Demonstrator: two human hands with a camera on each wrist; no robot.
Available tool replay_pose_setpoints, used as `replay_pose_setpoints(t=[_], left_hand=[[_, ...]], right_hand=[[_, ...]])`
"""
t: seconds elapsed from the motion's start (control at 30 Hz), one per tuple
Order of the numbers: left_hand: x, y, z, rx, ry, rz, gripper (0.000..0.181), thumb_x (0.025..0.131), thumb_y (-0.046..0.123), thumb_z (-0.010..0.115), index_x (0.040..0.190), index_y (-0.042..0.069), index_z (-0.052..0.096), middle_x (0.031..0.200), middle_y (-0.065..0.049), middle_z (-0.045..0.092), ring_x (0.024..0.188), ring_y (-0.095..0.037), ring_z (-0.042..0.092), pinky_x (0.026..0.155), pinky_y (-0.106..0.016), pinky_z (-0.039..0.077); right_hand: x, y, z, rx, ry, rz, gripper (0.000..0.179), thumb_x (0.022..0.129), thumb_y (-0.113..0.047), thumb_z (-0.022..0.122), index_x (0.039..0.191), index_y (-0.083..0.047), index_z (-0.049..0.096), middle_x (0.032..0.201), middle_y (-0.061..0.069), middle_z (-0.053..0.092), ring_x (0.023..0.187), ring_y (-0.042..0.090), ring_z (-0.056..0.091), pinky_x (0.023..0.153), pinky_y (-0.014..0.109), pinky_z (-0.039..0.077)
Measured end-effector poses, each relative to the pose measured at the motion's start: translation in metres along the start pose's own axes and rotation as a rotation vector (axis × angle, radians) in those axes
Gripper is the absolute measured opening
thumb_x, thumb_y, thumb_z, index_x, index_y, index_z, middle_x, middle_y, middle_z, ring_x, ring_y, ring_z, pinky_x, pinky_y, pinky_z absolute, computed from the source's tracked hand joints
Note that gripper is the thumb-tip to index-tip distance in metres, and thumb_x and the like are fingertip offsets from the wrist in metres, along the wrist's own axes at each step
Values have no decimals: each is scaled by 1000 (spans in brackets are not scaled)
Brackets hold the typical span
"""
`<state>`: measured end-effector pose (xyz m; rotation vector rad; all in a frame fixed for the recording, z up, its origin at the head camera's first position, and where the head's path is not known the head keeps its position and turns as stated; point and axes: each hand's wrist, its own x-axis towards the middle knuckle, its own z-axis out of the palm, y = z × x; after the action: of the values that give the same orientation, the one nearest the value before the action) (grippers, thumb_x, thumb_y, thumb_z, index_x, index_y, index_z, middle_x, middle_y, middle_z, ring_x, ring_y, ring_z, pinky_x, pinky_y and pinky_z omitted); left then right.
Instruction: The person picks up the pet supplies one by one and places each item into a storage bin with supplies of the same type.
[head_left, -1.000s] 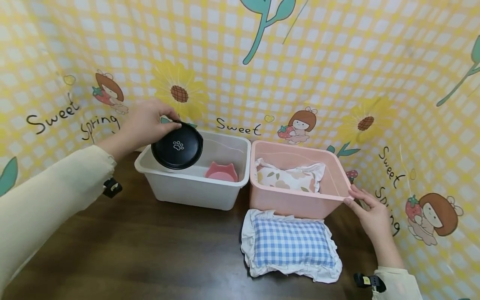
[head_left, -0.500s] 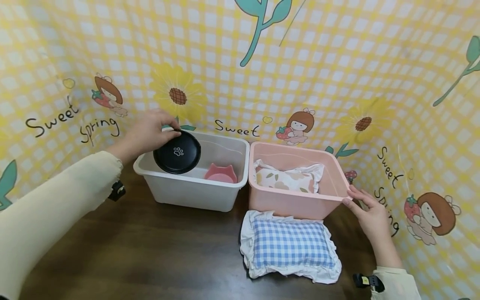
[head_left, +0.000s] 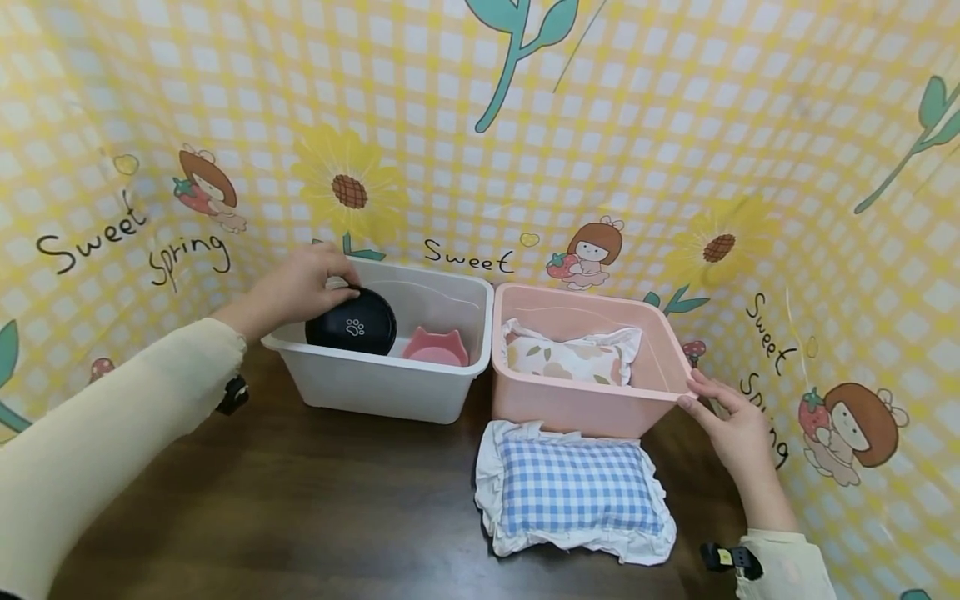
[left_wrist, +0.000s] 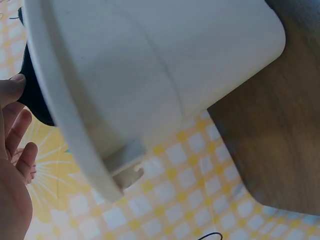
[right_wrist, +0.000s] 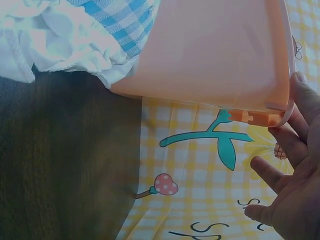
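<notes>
My left hand [head_left: 298,287] pinches the upper edge of a round black pet bowl [head_left: 348,323] with a paw print, tilted up inside the left part of the white bin [head_left: 378,390]. The bin's front rim hides its lowest edge. A pink cat-eared bowl [head_left: 437,347] sits in the same bin, to the right. My right hand [head_left: 731,429] grips the right front corner of the pink bin [head_left: 573,408]; in the right wrist view the thumb [right_wrist: 303,92] lies at the rim, with the index finger beneath it. A floral ruffled pillow [head_left: 573,360] lies inside this bin.
A blue checked pillow [head_left: 577,487] with white ruffles lies on the dark wooden table [head_left: 322,492], right in front of the pink bin. The two bins stand side by side against a yellow checked cloth [head_left: 450,167] that rises behind and at both sides.
My left hand has lowered the black pet bowl from above the white bin's rim down into the bin. The right hand keeps its grip on the pink bin, which stays in place.
</notes>
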<state>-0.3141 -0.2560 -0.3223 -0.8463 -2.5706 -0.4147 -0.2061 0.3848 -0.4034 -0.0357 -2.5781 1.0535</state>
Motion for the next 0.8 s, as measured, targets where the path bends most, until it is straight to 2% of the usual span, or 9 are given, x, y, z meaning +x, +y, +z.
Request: replay_pose_setpoints(t=[0.33,0.53,0.8], left_hand=[[0,-2,21,-21,-85,-12,7,87,11,82,90,16,78,98,-1,72,101,-24,64,89,-47,53],[1,-9,31,-21,-107,-39,7,87,12,83,87,17,79,94,0,72,99,-23,63,90,-47,52],[4,-18,41,18,-178,-53,8,87,13,82,84,19,77,87,4,73,96,-22,63,88,-46,53]], right_hand=[[-1,1,-2,0,5,22,54,91,-48,75,132,-12,70,146,-1,58,143,33,46,113,58,37],[-1,0,-1,3,5,12,52,92,-45,75,131,-10,71,145,-1,59,142,35,46,113,58,37],[0,-2,-1,12,-3,9,53,92,-46,76,130,-9,71,145,1,60,142,36,46,114,59,36]])
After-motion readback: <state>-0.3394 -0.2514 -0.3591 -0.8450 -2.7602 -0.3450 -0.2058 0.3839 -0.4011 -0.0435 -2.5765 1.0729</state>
